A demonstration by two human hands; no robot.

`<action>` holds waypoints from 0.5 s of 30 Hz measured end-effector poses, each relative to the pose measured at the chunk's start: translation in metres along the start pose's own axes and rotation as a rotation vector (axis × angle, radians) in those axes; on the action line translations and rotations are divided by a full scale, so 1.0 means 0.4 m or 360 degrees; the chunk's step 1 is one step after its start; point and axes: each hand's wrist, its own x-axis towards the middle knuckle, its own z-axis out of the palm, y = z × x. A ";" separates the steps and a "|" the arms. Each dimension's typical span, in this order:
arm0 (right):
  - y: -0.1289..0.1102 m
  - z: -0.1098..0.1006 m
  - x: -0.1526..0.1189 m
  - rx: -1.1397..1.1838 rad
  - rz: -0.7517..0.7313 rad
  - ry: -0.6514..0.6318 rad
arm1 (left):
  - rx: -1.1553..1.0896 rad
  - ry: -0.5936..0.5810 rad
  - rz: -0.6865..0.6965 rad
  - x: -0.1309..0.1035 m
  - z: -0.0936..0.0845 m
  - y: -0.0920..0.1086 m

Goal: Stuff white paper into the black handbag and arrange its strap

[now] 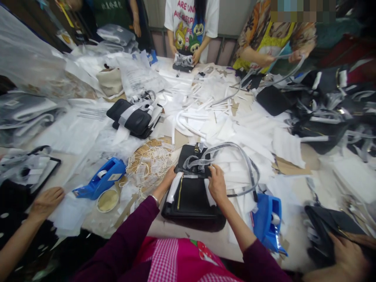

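Observation:
A black handbag (pixel 195 201) with a gold zipper lies in front of me at the table's near edge. White wrap covers parts of its sides, and its top flap is folded away from me. My left hand (pixel 168 179) grips the bag's upper left edge, its fingertips partly hidden. On the opposite edge, my right hand (pixel 217 183) is closed, thumb and fingers bent around the side. The bag's strap (pixel 249 164), wrapped in clear plastic, loops out to the right over white sheets.
Blue tape dispensers stand left (pixel 102 178) and right (pixel 267 219) of me. Tangled string tags (pixel 149 162) lie beside a round tub (pixel 107 200). Another black bag (pixel 132 117) sits farther back; more bags pile up at right. Co-workers' hands are at both sides and across the table.

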 end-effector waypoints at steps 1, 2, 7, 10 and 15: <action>-0.026 -0.003 -0.035 -0.0128 -0.0145 -0.0192 | 0.0060 0.0030 0.0000 0.004 0.002 -0.004; -0.046 -0.004 -0.071 -0.0276 -0.0245 -0.0390 | 0.0120 0.0057 0.0000 0.008 0.004 -0.008; -0.059 0.011 -0.173 -0.0650 0.0118 -0.0639 | 0.0365 0.0174 0.0043 0.022 0.017 -0.005; -0.051 0.016 -0.166 -0.0607 0.0147 -0.0601 | 0.0459 0.0204 0.0144 -0.001 0.002 0.025; -0.032 0.026 -0.154 -0.0236 0.0094 -0.0174 | 0.1030 0.0401 0.0493 -0.097 -0.030 0.064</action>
